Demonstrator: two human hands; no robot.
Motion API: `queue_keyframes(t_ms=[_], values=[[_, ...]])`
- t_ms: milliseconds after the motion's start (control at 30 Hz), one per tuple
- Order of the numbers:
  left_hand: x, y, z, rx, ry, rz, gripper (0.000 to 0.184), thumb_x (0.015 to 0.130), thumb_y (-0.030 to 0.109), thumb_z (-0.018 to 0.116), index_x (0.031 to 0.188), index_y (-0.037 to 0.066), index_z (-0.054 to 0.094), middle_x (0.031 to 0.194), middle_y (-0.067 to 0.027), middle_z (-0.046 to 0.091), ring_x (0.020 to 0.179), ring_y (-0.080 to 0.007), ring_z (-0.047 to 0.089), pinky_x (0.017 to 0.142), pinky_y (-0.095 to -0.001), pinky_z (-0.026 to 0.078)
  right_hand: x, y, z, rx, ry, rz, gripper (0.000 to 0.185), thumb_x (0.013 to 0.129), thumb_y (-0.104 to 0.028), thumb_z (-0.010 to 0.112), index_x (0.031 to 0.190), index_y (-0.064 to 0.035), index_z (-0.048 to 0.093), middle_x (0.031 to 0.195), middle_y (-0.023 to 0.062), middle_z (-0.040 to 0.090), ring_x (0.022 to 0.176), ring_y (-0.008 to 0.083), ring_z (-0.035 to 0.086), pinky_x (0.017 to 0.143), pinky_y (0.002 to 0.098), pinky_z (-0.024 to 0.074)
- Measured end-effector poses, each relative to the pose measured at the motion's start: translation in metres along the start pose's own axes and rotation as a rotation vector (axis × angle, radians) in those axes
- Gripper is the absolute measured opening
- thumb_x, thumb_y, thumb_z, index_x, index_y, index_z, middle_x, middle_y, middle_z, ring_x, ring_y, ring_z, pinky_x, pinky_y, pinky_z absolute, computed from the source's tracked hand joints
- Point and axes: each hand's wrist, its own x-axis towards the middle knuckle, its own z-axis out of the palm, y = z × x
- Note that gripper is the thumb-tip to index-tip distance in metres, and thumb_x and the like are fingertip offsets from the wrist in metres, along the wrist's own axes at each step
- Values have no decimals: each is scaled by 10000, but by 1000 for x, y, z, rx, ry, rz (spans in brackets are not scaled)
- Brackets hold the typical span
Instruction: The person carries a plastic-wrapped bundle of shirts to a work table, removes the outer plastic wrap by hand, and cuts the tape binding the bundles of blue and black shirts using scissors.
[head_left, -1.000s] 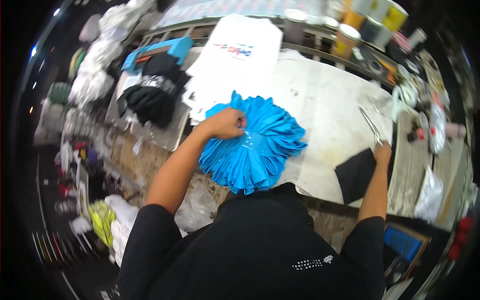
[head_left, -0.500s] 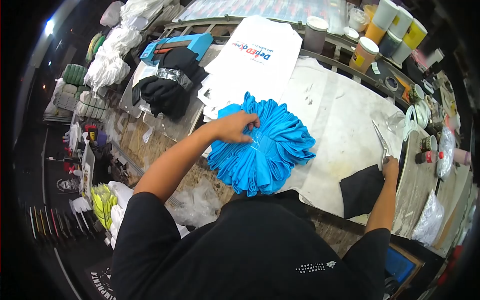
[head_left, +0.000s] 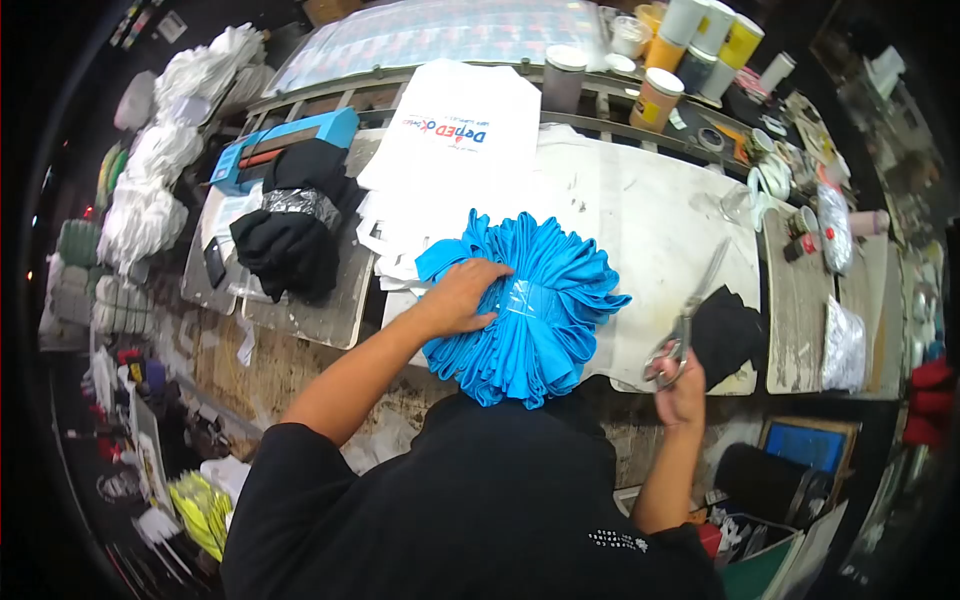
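Note:
A bundle of bright blue cloth (head_left: 560, 330), gathered and bound round its middle with clear plastic tape (head_left: 520, 297), rests at the table's front edge. My left hand (head_left: 465, 298) grips its folds from the left, fingers and thumb curled in just beside the tape. In my right hand (head_left: 682, 388) is a pair of metal scissors (head_left: 684, 325), held by the handles with the blades pointing up and away from me. Right behind that hand lies a folded black cloth (head_left: 728, 335), apart from the blue bundle.
White printed bags (head_left: 450, 150) are stacked behind the bundle. A tied black cloth bundle (head_left: 290, 235) and a blue sealer-like device (head_left: 285, 145) sit to the left. Ink jars (head_left: 657, 100) line the back rail. Silver packets (head_left: 843, 345) lie on the right-hand board.
My right hand has lifted the scissors off the table and brought them left, toward the bundle. My left hand has shifted slightly left of the tape. The view has turned right.

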Motion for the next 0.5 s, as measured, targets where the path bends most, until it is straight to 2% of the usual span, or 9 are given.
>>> queue_keyframes(t_ms=[100, 167, 233, 300, 467, 500], values=[[-6, -5, 15, 10, 124, 20, 658, 655, 112, 729, 1249, 65, 450, 1192, -149, 501, 1129, -339, 455, 962, -422, 356, -35, 21, 74, 90, -16, 104, 291, 827, -189, 680, 1018, -22, 537, 779, 28, 569, 663, 128, 556, 589, 259, 449], [-10, -6, 19, 0, 192, 49, 657, 652, 116, 732, 1244, 65, 451, 1192, -147, 500, 1127, -340, 456, 961, -423, 353, -50, 43, 110, 193, -123, 120, 311, 835, -249, 677, 1009, -30, 541, 741, 22, 559, 659, 128, 548, 577, 252, 436], [-16, -6, 23, -56, 263, 30, 662, 647, 122, 738, 1239, 58, 448, 1197, -153, 494, 1139, -350, 447, 975, -431, 345, -68, 65, 139, 335, -190, 154, 338, 875, -317, 618, 1015, -19, 541, 761, 33, 559, 692, 143, 557, 610, 265, 447], [-18, -12, 29, -83, 303, 72, 652, 652, 115, 730, 1237, 53, 448, 1202, -159, 490, 1152, -353, 441, 984, -433, 339, -87, 82, 167, 406, -188, 161, 332, 903, -324, 574, 1019, -15, 543, 797, 47, 569, 702, 152, 562, 632, 277, 454], [-25, -18, 31, -157, 375, 124, 616, 673, 88, 696, 1234, 40, 446, 1222, -171, 480, 1199, -360, 417, 1015, -428, 319, -119, 121, 182, 307, -136, 248, 325, 926, -347, 527, 994, -30, 543, 811, 43, 559, 705, 154, 568, 634, 288, 464], [-26, -19, 32, -237, 376, 64, 606, 677, 82, 686, 1232, 39, 446, 1232, -170, 477, 1209, -356, 413, 1018, -425, 317, -124, 126, 182, 323, -104, 296, 329, 927, -358, 522, 985, -35, 543, 804, 41, 558, 702, 151, 568, 630, 288, 465]])
